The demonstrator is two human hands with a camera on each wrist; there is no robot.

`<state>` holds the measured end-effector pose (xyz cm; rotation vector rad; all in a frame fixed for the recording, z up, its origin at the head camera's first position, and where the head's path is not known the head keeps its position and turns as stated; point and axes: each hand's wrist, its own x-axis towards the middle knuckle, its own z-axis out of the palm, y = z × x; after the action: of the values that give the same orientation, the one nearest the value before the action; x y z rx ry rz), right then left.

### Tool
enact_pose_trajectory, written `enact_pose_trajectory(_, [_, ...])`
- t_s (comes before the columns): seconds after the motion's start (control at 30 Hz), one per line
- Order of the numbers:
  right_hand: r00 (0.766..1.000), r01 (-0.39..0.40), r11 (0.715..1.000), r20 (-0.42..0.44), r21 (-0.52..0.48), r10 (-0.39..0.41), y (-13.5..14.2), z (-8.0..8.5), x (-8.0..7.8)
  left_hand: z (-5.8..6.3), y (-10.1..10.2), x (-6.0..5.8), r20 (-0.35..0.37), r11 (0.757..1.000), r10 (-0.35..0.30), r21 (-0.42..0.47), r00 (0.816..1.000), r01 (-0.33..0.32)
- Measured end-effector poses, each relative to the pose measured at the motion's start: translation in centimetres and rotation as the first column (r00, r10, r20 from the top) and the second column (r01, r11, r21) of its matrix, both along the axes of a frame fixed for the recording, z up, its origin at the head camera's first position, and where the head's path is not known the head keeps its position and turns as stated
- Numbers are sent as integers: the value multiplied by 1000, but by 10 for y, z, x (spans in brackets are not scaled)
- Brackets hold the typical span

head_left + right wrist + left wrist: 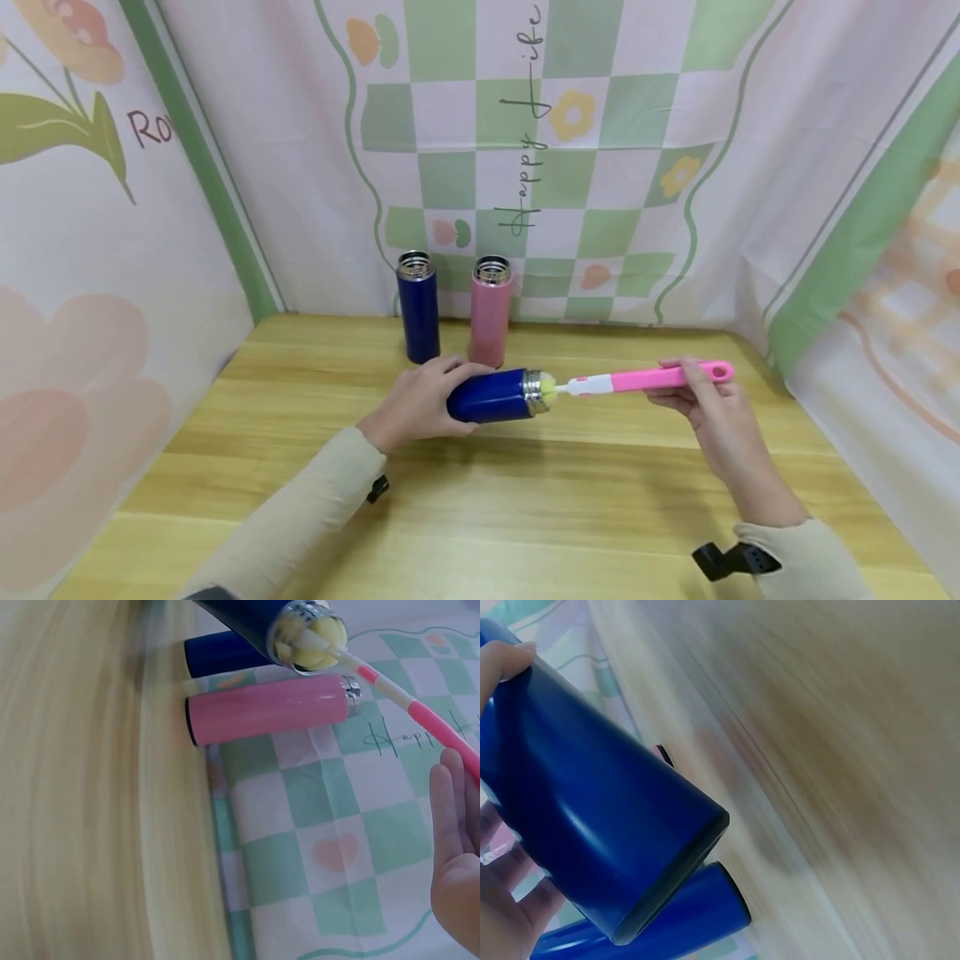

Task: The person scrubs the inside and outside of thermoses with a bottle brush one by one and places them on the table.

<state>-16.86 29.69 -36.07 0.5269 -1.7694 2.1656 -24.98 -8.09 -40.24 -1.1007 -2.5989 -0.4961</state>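
My left hand [429, 398] grips a dark blue metal bottle [491, 396] round its lower body, holding it tilted almost level with its steel mouth to the right. My right hand [712, 410] holds the pink handle of a bottle brush [648, 379] between thumb and fingers. The brush's pale yellow sponge head [327, 641] sits partly inside the bottle's mouth, with some of it bulging out at the rim. In the left wrist view the bottle's dark base [671, 881] faces the camera, and the left fingers wrap its sides.
A second blue bottle [420, 312] and a pink bottle [491, 321] stand uncapped at the back of the wooden table [480, 517]. Behind them hangs a patterned cloth [570, 183], with more cloth along both sides.
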Motion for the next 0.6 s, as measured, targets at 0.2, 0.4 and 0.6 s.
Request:
enact_pose_trajectory(0.2, [1000, 4, 1000, 16, -22, -4, 5, 3, 3, 0, -5, 1, -1, 1000, -1, -9, 1000, 1])
enact_pose_trajectory(0.4, [999, 0, 1000, 47, -21, 1, 7, 5, 4, 2, -9, 3, 10, 1000, 0, -14, 1000, 0])
enact_pose_trajectory(0.6, [996, 12, 999, 86, -35, -9, 12, 8, 4, 1, -15, 5, 3, 1000, -2, -15, 1000, 2])
